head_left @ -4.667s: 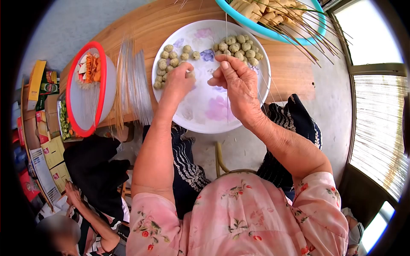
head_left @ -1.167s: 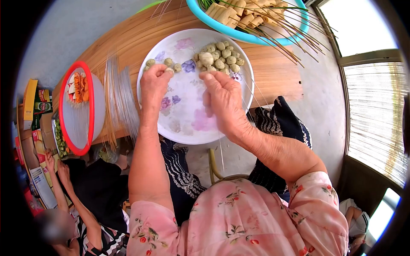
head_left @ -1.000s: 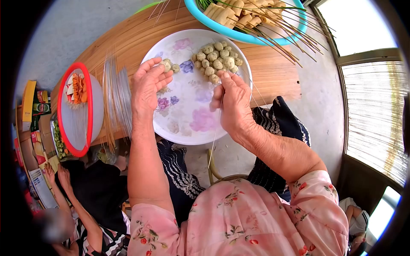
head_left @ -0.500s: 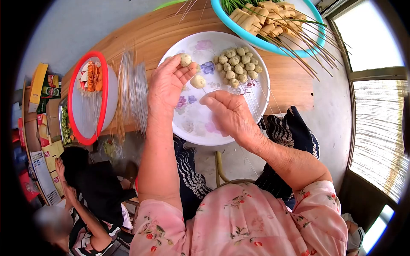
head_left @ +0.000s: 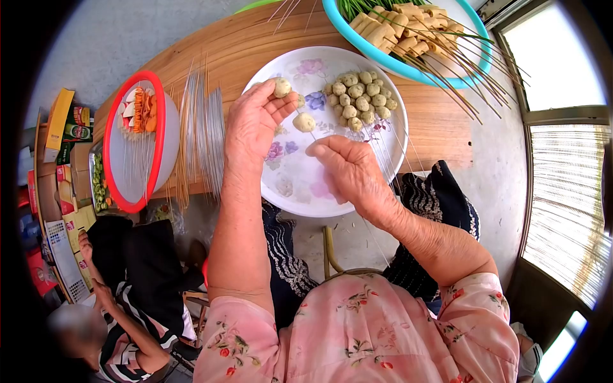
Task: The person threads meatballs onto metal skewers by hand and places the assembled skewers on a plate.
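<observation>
My left hand [head_left: 250, 124] is closed, with a speckled grey-green meatball [head_left: 281, 87] between thumb and fingertips over the plate. My right hand [head_left: 350, 169] grips a thin skewer [head_left: 313, 135] in a pinch. A second meatball [head_left: 304, 122] is threaded on this skewer, just below my left fingers. Whether the skewer enters the upper meatball is hard to make out. Under both hands lies a white flowered plate [head_left: 290, 188]. At its right side sits a heap of meatballs [head_left: 359, 96], with several thin skewers running from it over the plate's rim.
Loose skewers [head_left: 207, 137] lie left of the plate on the wooden table [head_left: 440, 121]. Further left stands a red-rimmed basin [head_left: 163, 127] with skewered food. A turquoise-rimmed basin [head_left: 476, 80] at the back right holds rolls on sticks. Another person [head_left: 131, 332] sits at lower left.
The view has shifted slightly, so the table things appear a little further right. Both hands keep the same grips on the meatball and skewer, almost unmoved relative to the plate.
</observation>
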